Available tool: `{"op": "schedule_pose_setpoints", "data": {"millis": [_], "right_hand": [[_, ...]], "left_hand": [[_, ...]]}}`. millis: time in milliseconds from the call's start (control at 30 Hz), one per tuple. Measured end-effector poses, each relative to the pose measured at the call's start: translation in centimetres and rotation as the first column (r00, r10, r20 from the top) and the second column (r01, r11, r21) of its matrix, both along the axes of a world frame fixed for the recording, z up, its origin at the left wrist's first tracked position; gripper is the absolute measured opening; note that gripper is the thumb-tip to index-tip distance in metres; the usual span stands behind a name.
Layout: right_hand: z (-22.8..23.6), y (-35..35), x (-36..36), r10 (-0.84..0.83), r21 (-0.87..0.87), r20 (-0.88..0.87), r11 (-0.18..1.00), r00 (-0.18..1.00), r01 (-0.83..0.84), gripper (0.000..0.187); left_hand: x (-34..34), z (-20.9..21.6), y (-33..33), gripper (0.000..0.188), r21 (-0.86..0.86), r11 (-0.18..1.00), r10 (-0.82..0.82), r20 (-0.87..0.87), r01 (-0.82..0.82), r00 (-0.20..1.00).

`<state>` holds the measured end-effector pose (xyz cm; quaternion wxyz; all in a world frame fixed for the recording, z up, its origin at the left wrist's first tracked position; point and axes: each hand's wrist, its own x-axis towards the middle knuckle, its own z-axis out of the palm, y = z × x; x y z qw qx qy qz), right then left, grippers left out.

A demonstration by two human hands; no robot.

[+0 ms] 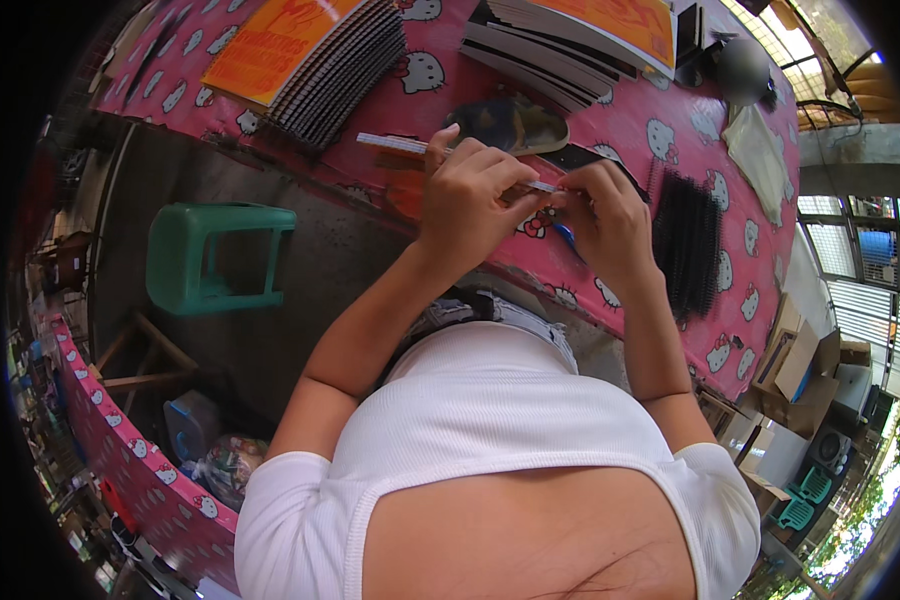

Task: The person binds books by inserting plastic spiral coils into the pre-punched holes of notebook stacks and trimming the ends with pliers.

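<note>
My left hand (pixel 473 195) is closed on a notebook (pixel 403 192) with an orange cover, held over the near table edge with its narrow white edge (pixel 388 145) turned up. My right hand (pixel 606 212) pinches at the right end of that white edge, fingertips close to the left hand's. Whether it also holds a small piece there is hidden. Below the right fingers shows part of a blue item (pixel 566 236), its kind unclear. To the right of my right hand lies a bundle of black binding coils (pixel 686 245).
On the pink table (pixel 660 140) stand a stack of coil-bound orange notebooks (pixel 340 70) and a second stack (pixel 560 50). A dark patterned item with a tan rim (pixel 515 125) lies behind my hands. A green stool (pixel 215 258) stands on the floor at left.
</note>
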<state>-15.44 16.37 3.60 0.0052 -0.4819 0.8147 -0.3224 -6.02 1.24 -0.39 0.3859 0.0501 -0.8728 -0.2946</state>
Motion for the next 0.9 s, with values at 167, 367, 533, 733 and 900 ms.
{"op": "schedule_pose_setpoints", "data": {"millis": [167,367,533,733,900], "right_hand": [[-0.1,-2.7,-7.1,0.146,0.281,0.265,0.934,0.953,-0.221,0.028],[-8.3,-6.2,-10.3,0.21,0.367,-0.243,0.924,0.947,-0.11,0.037],[-6.1,-1.0,-9.6,0.26,-0.398,0.767,0.91,0.587,0.117,0.045],[-4.2,1.0,-8.8,0.309,-0.307,0.755,0.946,0.578,-0.104,0.042],[-4.6,-1.6,-9.4,0.114,0.127,0.303,0.979,0.946,-0.159,0.052]], "left_hand": [[0.8,-0.6,-0.1,0.024,-0.005,1.0,-0.025,-0.023,0.025,0.999],[0.8,-0.1,-1.1,0.026,-0.115,0.991,0.072,0.016,-0.07,0.997],[1.0,-0.5,-1.3,0.024,-0.075,0.991,0.108,-0.02,-0.109,0.994],[0.7,-0.1,-1.3,0.024,-0.054,0.994,0.094,-0.009,-0.094,0.996],[0.8,0.5,-1.4,0.034,0.054,0.996,0.063,0.12,-0.07,0.991]]}}
